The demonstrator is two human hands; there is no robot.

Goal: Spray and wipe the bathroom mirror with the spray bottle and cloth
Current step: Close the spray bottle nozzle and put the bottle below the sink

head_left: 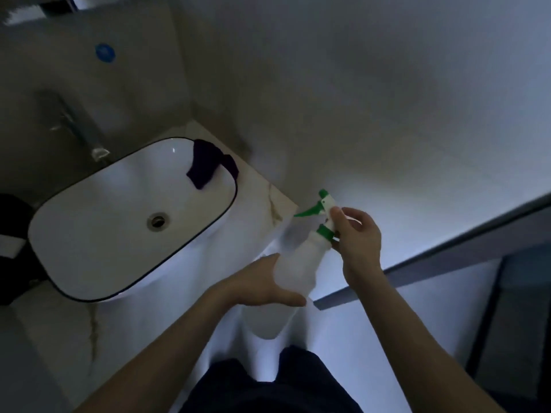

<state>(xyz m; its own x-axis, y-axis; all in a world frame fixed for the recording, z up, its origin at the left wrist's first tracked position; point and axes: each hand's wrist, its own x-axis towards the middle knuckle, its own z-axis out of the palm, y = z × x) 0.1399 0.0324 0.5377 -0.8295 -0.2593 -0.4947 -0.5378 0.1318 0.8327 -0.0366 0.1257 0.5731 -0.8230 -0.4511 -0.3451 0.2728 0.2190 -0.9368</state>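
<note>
A translucent white spray bottle (298, 260) with a green trigger and collar is held tilted in front of me, right of the sink. My left hand (262, 283) grips its body from below. My right hand (356, 236) pinches the white neck just above the green collar, fingers curled round it. A dark purple cloth (208, 166) hangs over the far right rim of the white sink (89, 234). The bottom edge of the mirror (26, 13) shows only at the top left corner.
A chrome tap (74, 126) stands behind the basin on the tiled wall, which carries a round blue sticker (105, 52). The basin rests on a marbled counter (262, 198). A white wall stands on the right, with a grey ledge (447, 254) below it.
</note>
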